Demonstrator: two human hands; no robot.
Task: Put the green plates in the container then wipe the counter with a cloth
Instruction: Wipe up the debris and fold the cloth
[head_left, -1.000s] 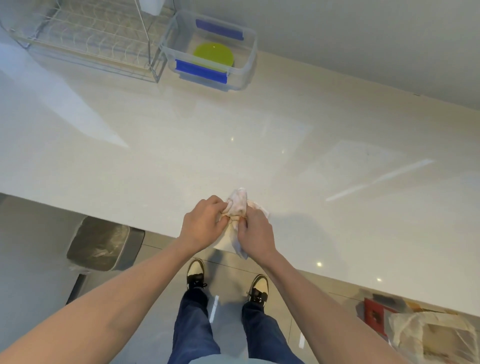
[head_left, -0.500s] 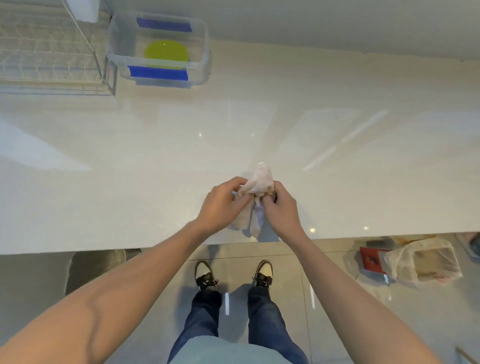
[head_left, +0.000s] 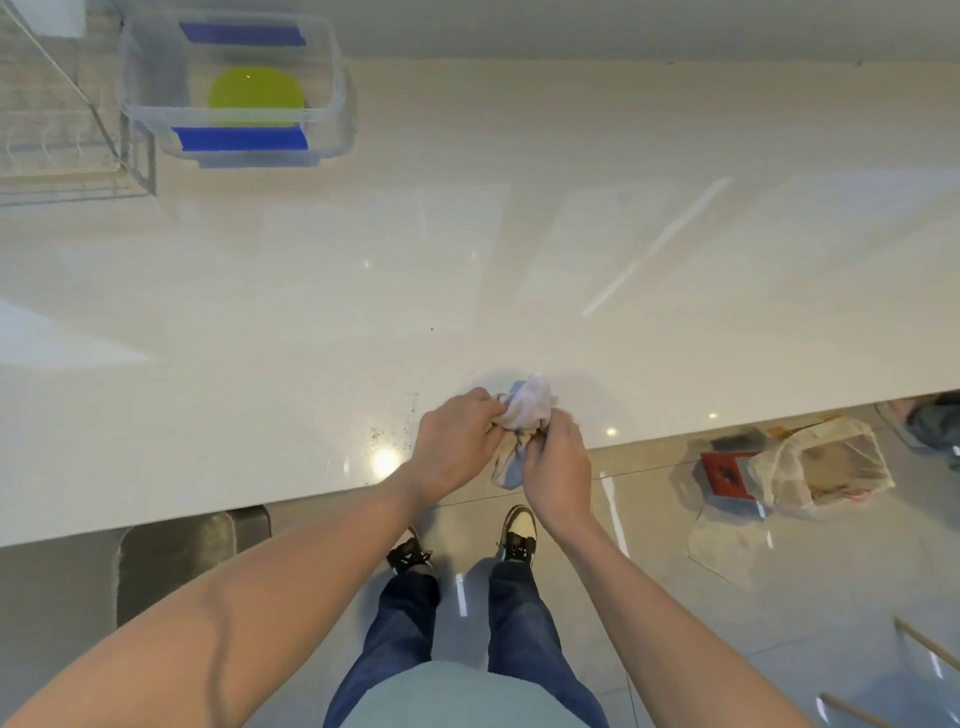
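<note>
**Both hands bunch the cloth at the counter's near edge**

The left hand (head_left: 454, 447) and the right hand (head_left: 558, 465) are both closed around a crumpled pale white-grey cloth (head_left: 524, 415), fingers curled tight into its folds. The hands sit close together, nearly touching, with the cloth gathered between them; a puff of it rises above the knuckles and a loose tail hangs down past the edge of the glossy cream stone counter (head_left: 467, 234). Whether the cloth touches the counter surface cannot be told. A few dark specks lie on the counter just left of the left hand.

At the far left of the counter, against the wall, stands a clear rectangular plastic container with blue clip handles (head_left: 332, 111). A round lime-green plate (head_left: 256, 91) lies flat inside it. Just beside the container, to its left, is a wire dish rack (head_left: 67, 150).

Below the counter edge, the person's dark blue trousers and black-and-white shoes show on the grey tiled floor.
</note>
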